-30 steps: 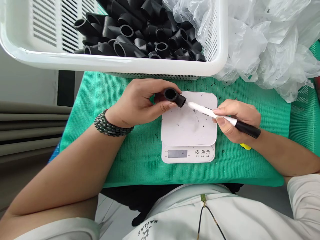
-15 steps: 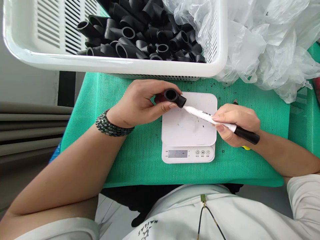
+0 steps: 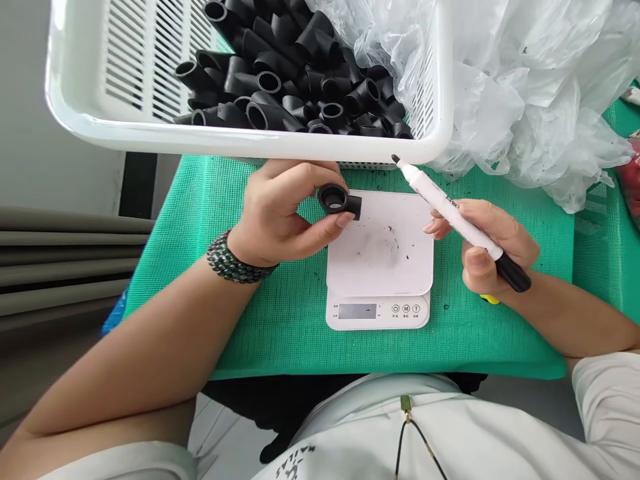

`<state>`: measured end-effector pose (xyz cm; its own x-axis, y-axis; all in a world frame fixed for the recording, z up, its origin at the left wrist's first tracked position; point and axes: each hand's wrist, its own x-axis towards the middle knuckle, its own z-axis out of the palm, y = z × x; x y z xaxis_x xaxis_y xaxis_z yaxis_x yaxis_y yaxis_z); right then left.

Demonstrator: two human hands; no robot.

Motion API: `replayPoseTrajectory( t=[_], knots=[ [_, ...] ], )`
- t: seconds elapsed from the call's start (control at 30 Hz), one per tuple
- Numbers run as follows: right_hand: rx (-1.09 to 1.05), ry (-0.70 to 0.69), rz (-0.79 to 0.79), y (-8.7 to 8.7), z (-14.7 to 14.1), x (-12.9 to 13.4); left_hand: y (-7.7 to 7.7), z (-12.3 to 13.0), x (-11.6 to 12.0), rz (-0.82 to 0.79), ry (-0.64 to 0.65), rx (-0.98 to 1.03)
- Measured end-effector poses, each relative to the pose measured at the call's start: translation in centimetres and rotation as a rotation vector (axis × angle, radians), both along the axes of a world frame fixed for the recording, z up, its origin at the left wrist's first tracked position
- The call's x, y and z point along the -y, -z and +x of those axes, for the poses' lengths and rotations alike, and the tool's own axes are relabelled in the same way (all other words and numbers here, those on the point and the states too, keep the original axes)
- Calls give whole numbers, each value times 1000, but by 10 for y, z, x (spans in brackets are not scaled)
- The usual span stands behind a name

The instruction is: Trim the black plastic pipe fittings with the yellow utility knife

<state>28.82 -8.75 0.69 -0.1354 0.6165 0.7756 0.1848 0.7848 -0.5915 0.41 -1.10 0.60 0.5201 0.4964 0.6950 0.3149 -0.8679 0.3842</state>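
Observation:
Between thumb and fingers, my left hand (image 3: 295, 213) grips a black pipe fitting (image 3: 354, 206) with a round open end facing up. It is held over the left edge of a white digital scale (image 3: 380, 260). My right hand (image 3: 493, 243) holds a white marker (image 3: 447, 208) with a black rear end. The marker's dark tip points up and left, apart from the fitting and near the basket's front rim. Small black crumbs and smudges lie on the scale's plate. The reading on its display is too faint to make out.
A white slotted basket (image 3: 250, 145) at the back holds many black fittings (image 3: 280, 73). Crumpled clear plastic bags (image 3: 545, 93) spread at the back right. Green mesh cloth (image 3: 270, 333) covers the table. Something yellow (image 3: 490, 299) shows partly under my right hand.
The marker's tip has left the fitting and swung up and away, its dark point now visible. My left hand has turned the fitting slightly. The view has shifted a little.

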Motion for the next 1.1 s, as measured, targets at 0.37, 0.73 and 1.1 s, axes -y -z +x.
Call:
replayPoseTrajectory(
  t=[0.37,0.73,1.1],
  knots=[
    [16,-127,-10,-4,4,-2,10,1,2,46,15,-133],
    [8,-158,-211,-1,6,2,11,1,5,15,39,-179],
    [38,-224,-177,-5,3,1,9,0,8,8,85,-246]
  ],
)
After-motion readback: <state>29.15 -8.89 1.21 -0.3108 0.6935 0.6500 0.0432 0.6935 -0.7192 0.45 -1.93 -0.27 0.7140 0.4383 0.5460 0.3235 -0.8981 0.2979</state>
